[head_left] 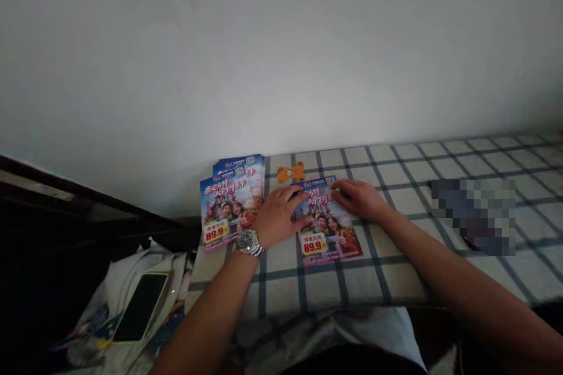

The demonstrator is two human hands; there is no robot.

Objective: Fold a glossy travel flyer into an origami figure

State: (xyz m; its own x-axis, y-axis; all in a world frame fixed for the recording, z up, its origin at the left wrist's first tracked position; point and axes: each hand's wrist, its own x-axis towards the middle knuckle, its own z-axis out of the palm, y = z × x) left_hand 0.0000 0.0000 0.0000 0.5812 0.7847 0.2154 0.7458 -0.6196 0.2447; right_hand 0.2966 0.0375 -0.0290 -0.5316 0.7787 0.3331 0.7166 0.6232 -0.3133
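Observation:
A colourful printed flyer (323, 217) with a large 89.9 on it lies flat on the checked cloth in front of me. My left hand (279, 215), with a metal watch (249, 242) on its wrist, rests at the flyer's upper left edge, thumb and fingers spread. At the upper right edge lies my right hand (360, 200), its fingers slightly bent and the fingertips touching the paper. To the left, a loose pile of similar flyers (224, 202) is partly covered by my left hand. Just beyond the middle flyer sits an orange bear-shaped piece (291, 173).
The checked cloth (396, 281) covers a bed-like surface against a pale wall (281, 58). A pixelated dark item (472, 217) lies on the right. Lower left, a phone (141, 307) rests on a white bag (118, 281), beside a dark gap.

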